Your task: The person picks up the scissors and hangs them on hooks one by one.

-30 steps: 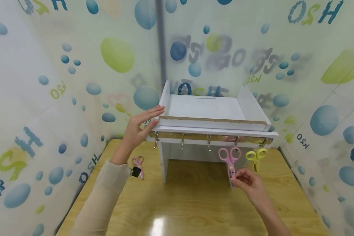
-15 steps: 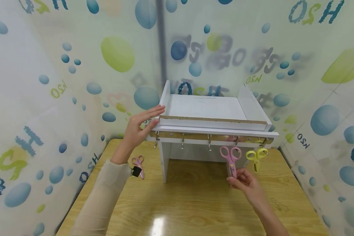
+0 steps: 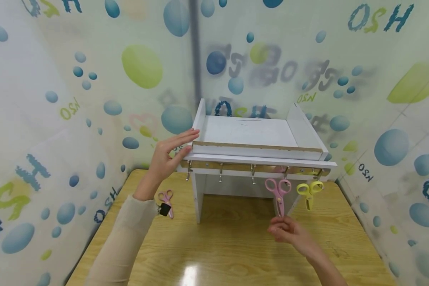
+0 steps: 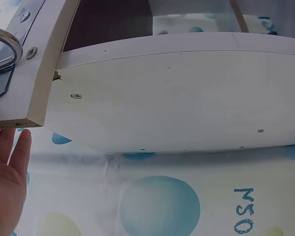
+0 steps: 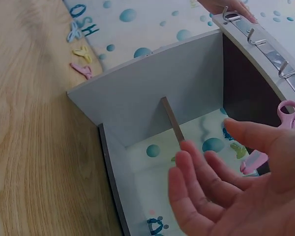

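A pair of pink scissors (image 3: 279, 199) hangs by a handle loop from a hook on the metal hook rail (image 3: 232, 166). Just below its tip, my right hand (image 3: 289, 234) has its fingers loosely bent; in the right wrist view, thumb and fingers stand apart with nothing between them, overlapping the scissors. To the right, yellow scissors (image 3: 309, 194) hang from the end hook. My left hand (image 3: 168, 153) rests on the left front corner of the white shelf unit (image 3: 257, 152), fingers extended. In the left wrist view, part of that hand (image 4: 7, 182) shows beside the board's end.
Another pair of pink scissors (image 3: 167, 198) lies on the wooden table (image 3: 214, 254), left of the unit. The right wrist view also shows yellow scissors (image 5: 82, 53) on that side. Several bare hooks (image 3: 221, 172) line the rail's left part. Patterned walls stand close around.
My right hand has let go of the pink scissors' lower end and moved slightly down and left. The scissors hang nearly still, and my left hand stays at the corner.
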Tool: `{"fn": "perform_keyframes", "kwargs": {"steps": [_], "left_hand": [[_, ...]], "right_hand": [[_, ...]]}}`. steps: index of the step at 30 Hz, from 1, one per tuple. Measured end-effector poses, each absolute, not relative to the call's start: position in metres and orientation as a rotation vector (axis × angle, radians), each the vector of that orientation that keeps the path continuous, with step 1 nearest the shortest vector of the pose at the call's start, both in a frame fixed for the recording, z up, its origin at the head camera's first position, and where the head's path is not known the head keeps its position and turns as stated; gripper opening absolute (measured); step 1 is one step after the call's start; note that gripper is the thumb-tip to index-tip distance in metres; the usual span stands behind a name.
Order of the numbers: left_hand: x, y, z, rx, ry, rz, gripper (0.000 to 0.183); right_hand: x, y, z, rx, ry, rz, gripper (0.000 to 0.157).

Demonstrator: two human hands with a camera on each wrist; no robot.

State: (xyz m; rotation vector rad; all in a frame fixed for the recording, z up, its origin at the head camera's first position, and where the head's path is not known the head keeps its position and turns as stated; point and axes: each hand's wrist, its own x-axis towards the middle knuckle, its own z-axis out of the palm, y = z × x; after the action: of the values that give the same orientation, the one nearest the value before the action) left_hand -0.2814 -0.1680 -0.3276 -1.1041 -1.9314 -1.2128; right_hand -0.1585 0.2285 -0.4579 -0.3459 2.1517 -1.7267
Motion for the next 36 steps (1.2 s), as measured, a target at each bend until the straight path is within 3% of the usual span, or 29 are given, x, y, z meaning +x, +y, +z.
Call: {"fn": "perform_keyframes", "kwargs": {"steps": [13, 21, 29, 36], "left_hand": [[-0.282, -0.169, -0.33, -1.098, -1.936, -1.208, 0.031], [-0.284, -0.169, -0.33, -1.097, -1.928, -1.218, 0.031], [-0.283, -0.169, -0.329, -1.094, -1.931, -1.215, 0.031], [-0.283, -0.169, -0.328, -1.094, -1.937, -1.225, 0.031]], "right_hand": [[-0.157, 0.237, -0.444, -0.652, 2.065, -1.65, 0.036], [-0.156, 0.247, -0.393, -0.85, 2.201, -1.656, 0.025], [-0.159, 0.252, -0.344, -1.076, 2.384, -1.857, 0.032], [-0.171, 0.252, -0.316, -1.228, 3.07, -1.964, 0.026]]}}
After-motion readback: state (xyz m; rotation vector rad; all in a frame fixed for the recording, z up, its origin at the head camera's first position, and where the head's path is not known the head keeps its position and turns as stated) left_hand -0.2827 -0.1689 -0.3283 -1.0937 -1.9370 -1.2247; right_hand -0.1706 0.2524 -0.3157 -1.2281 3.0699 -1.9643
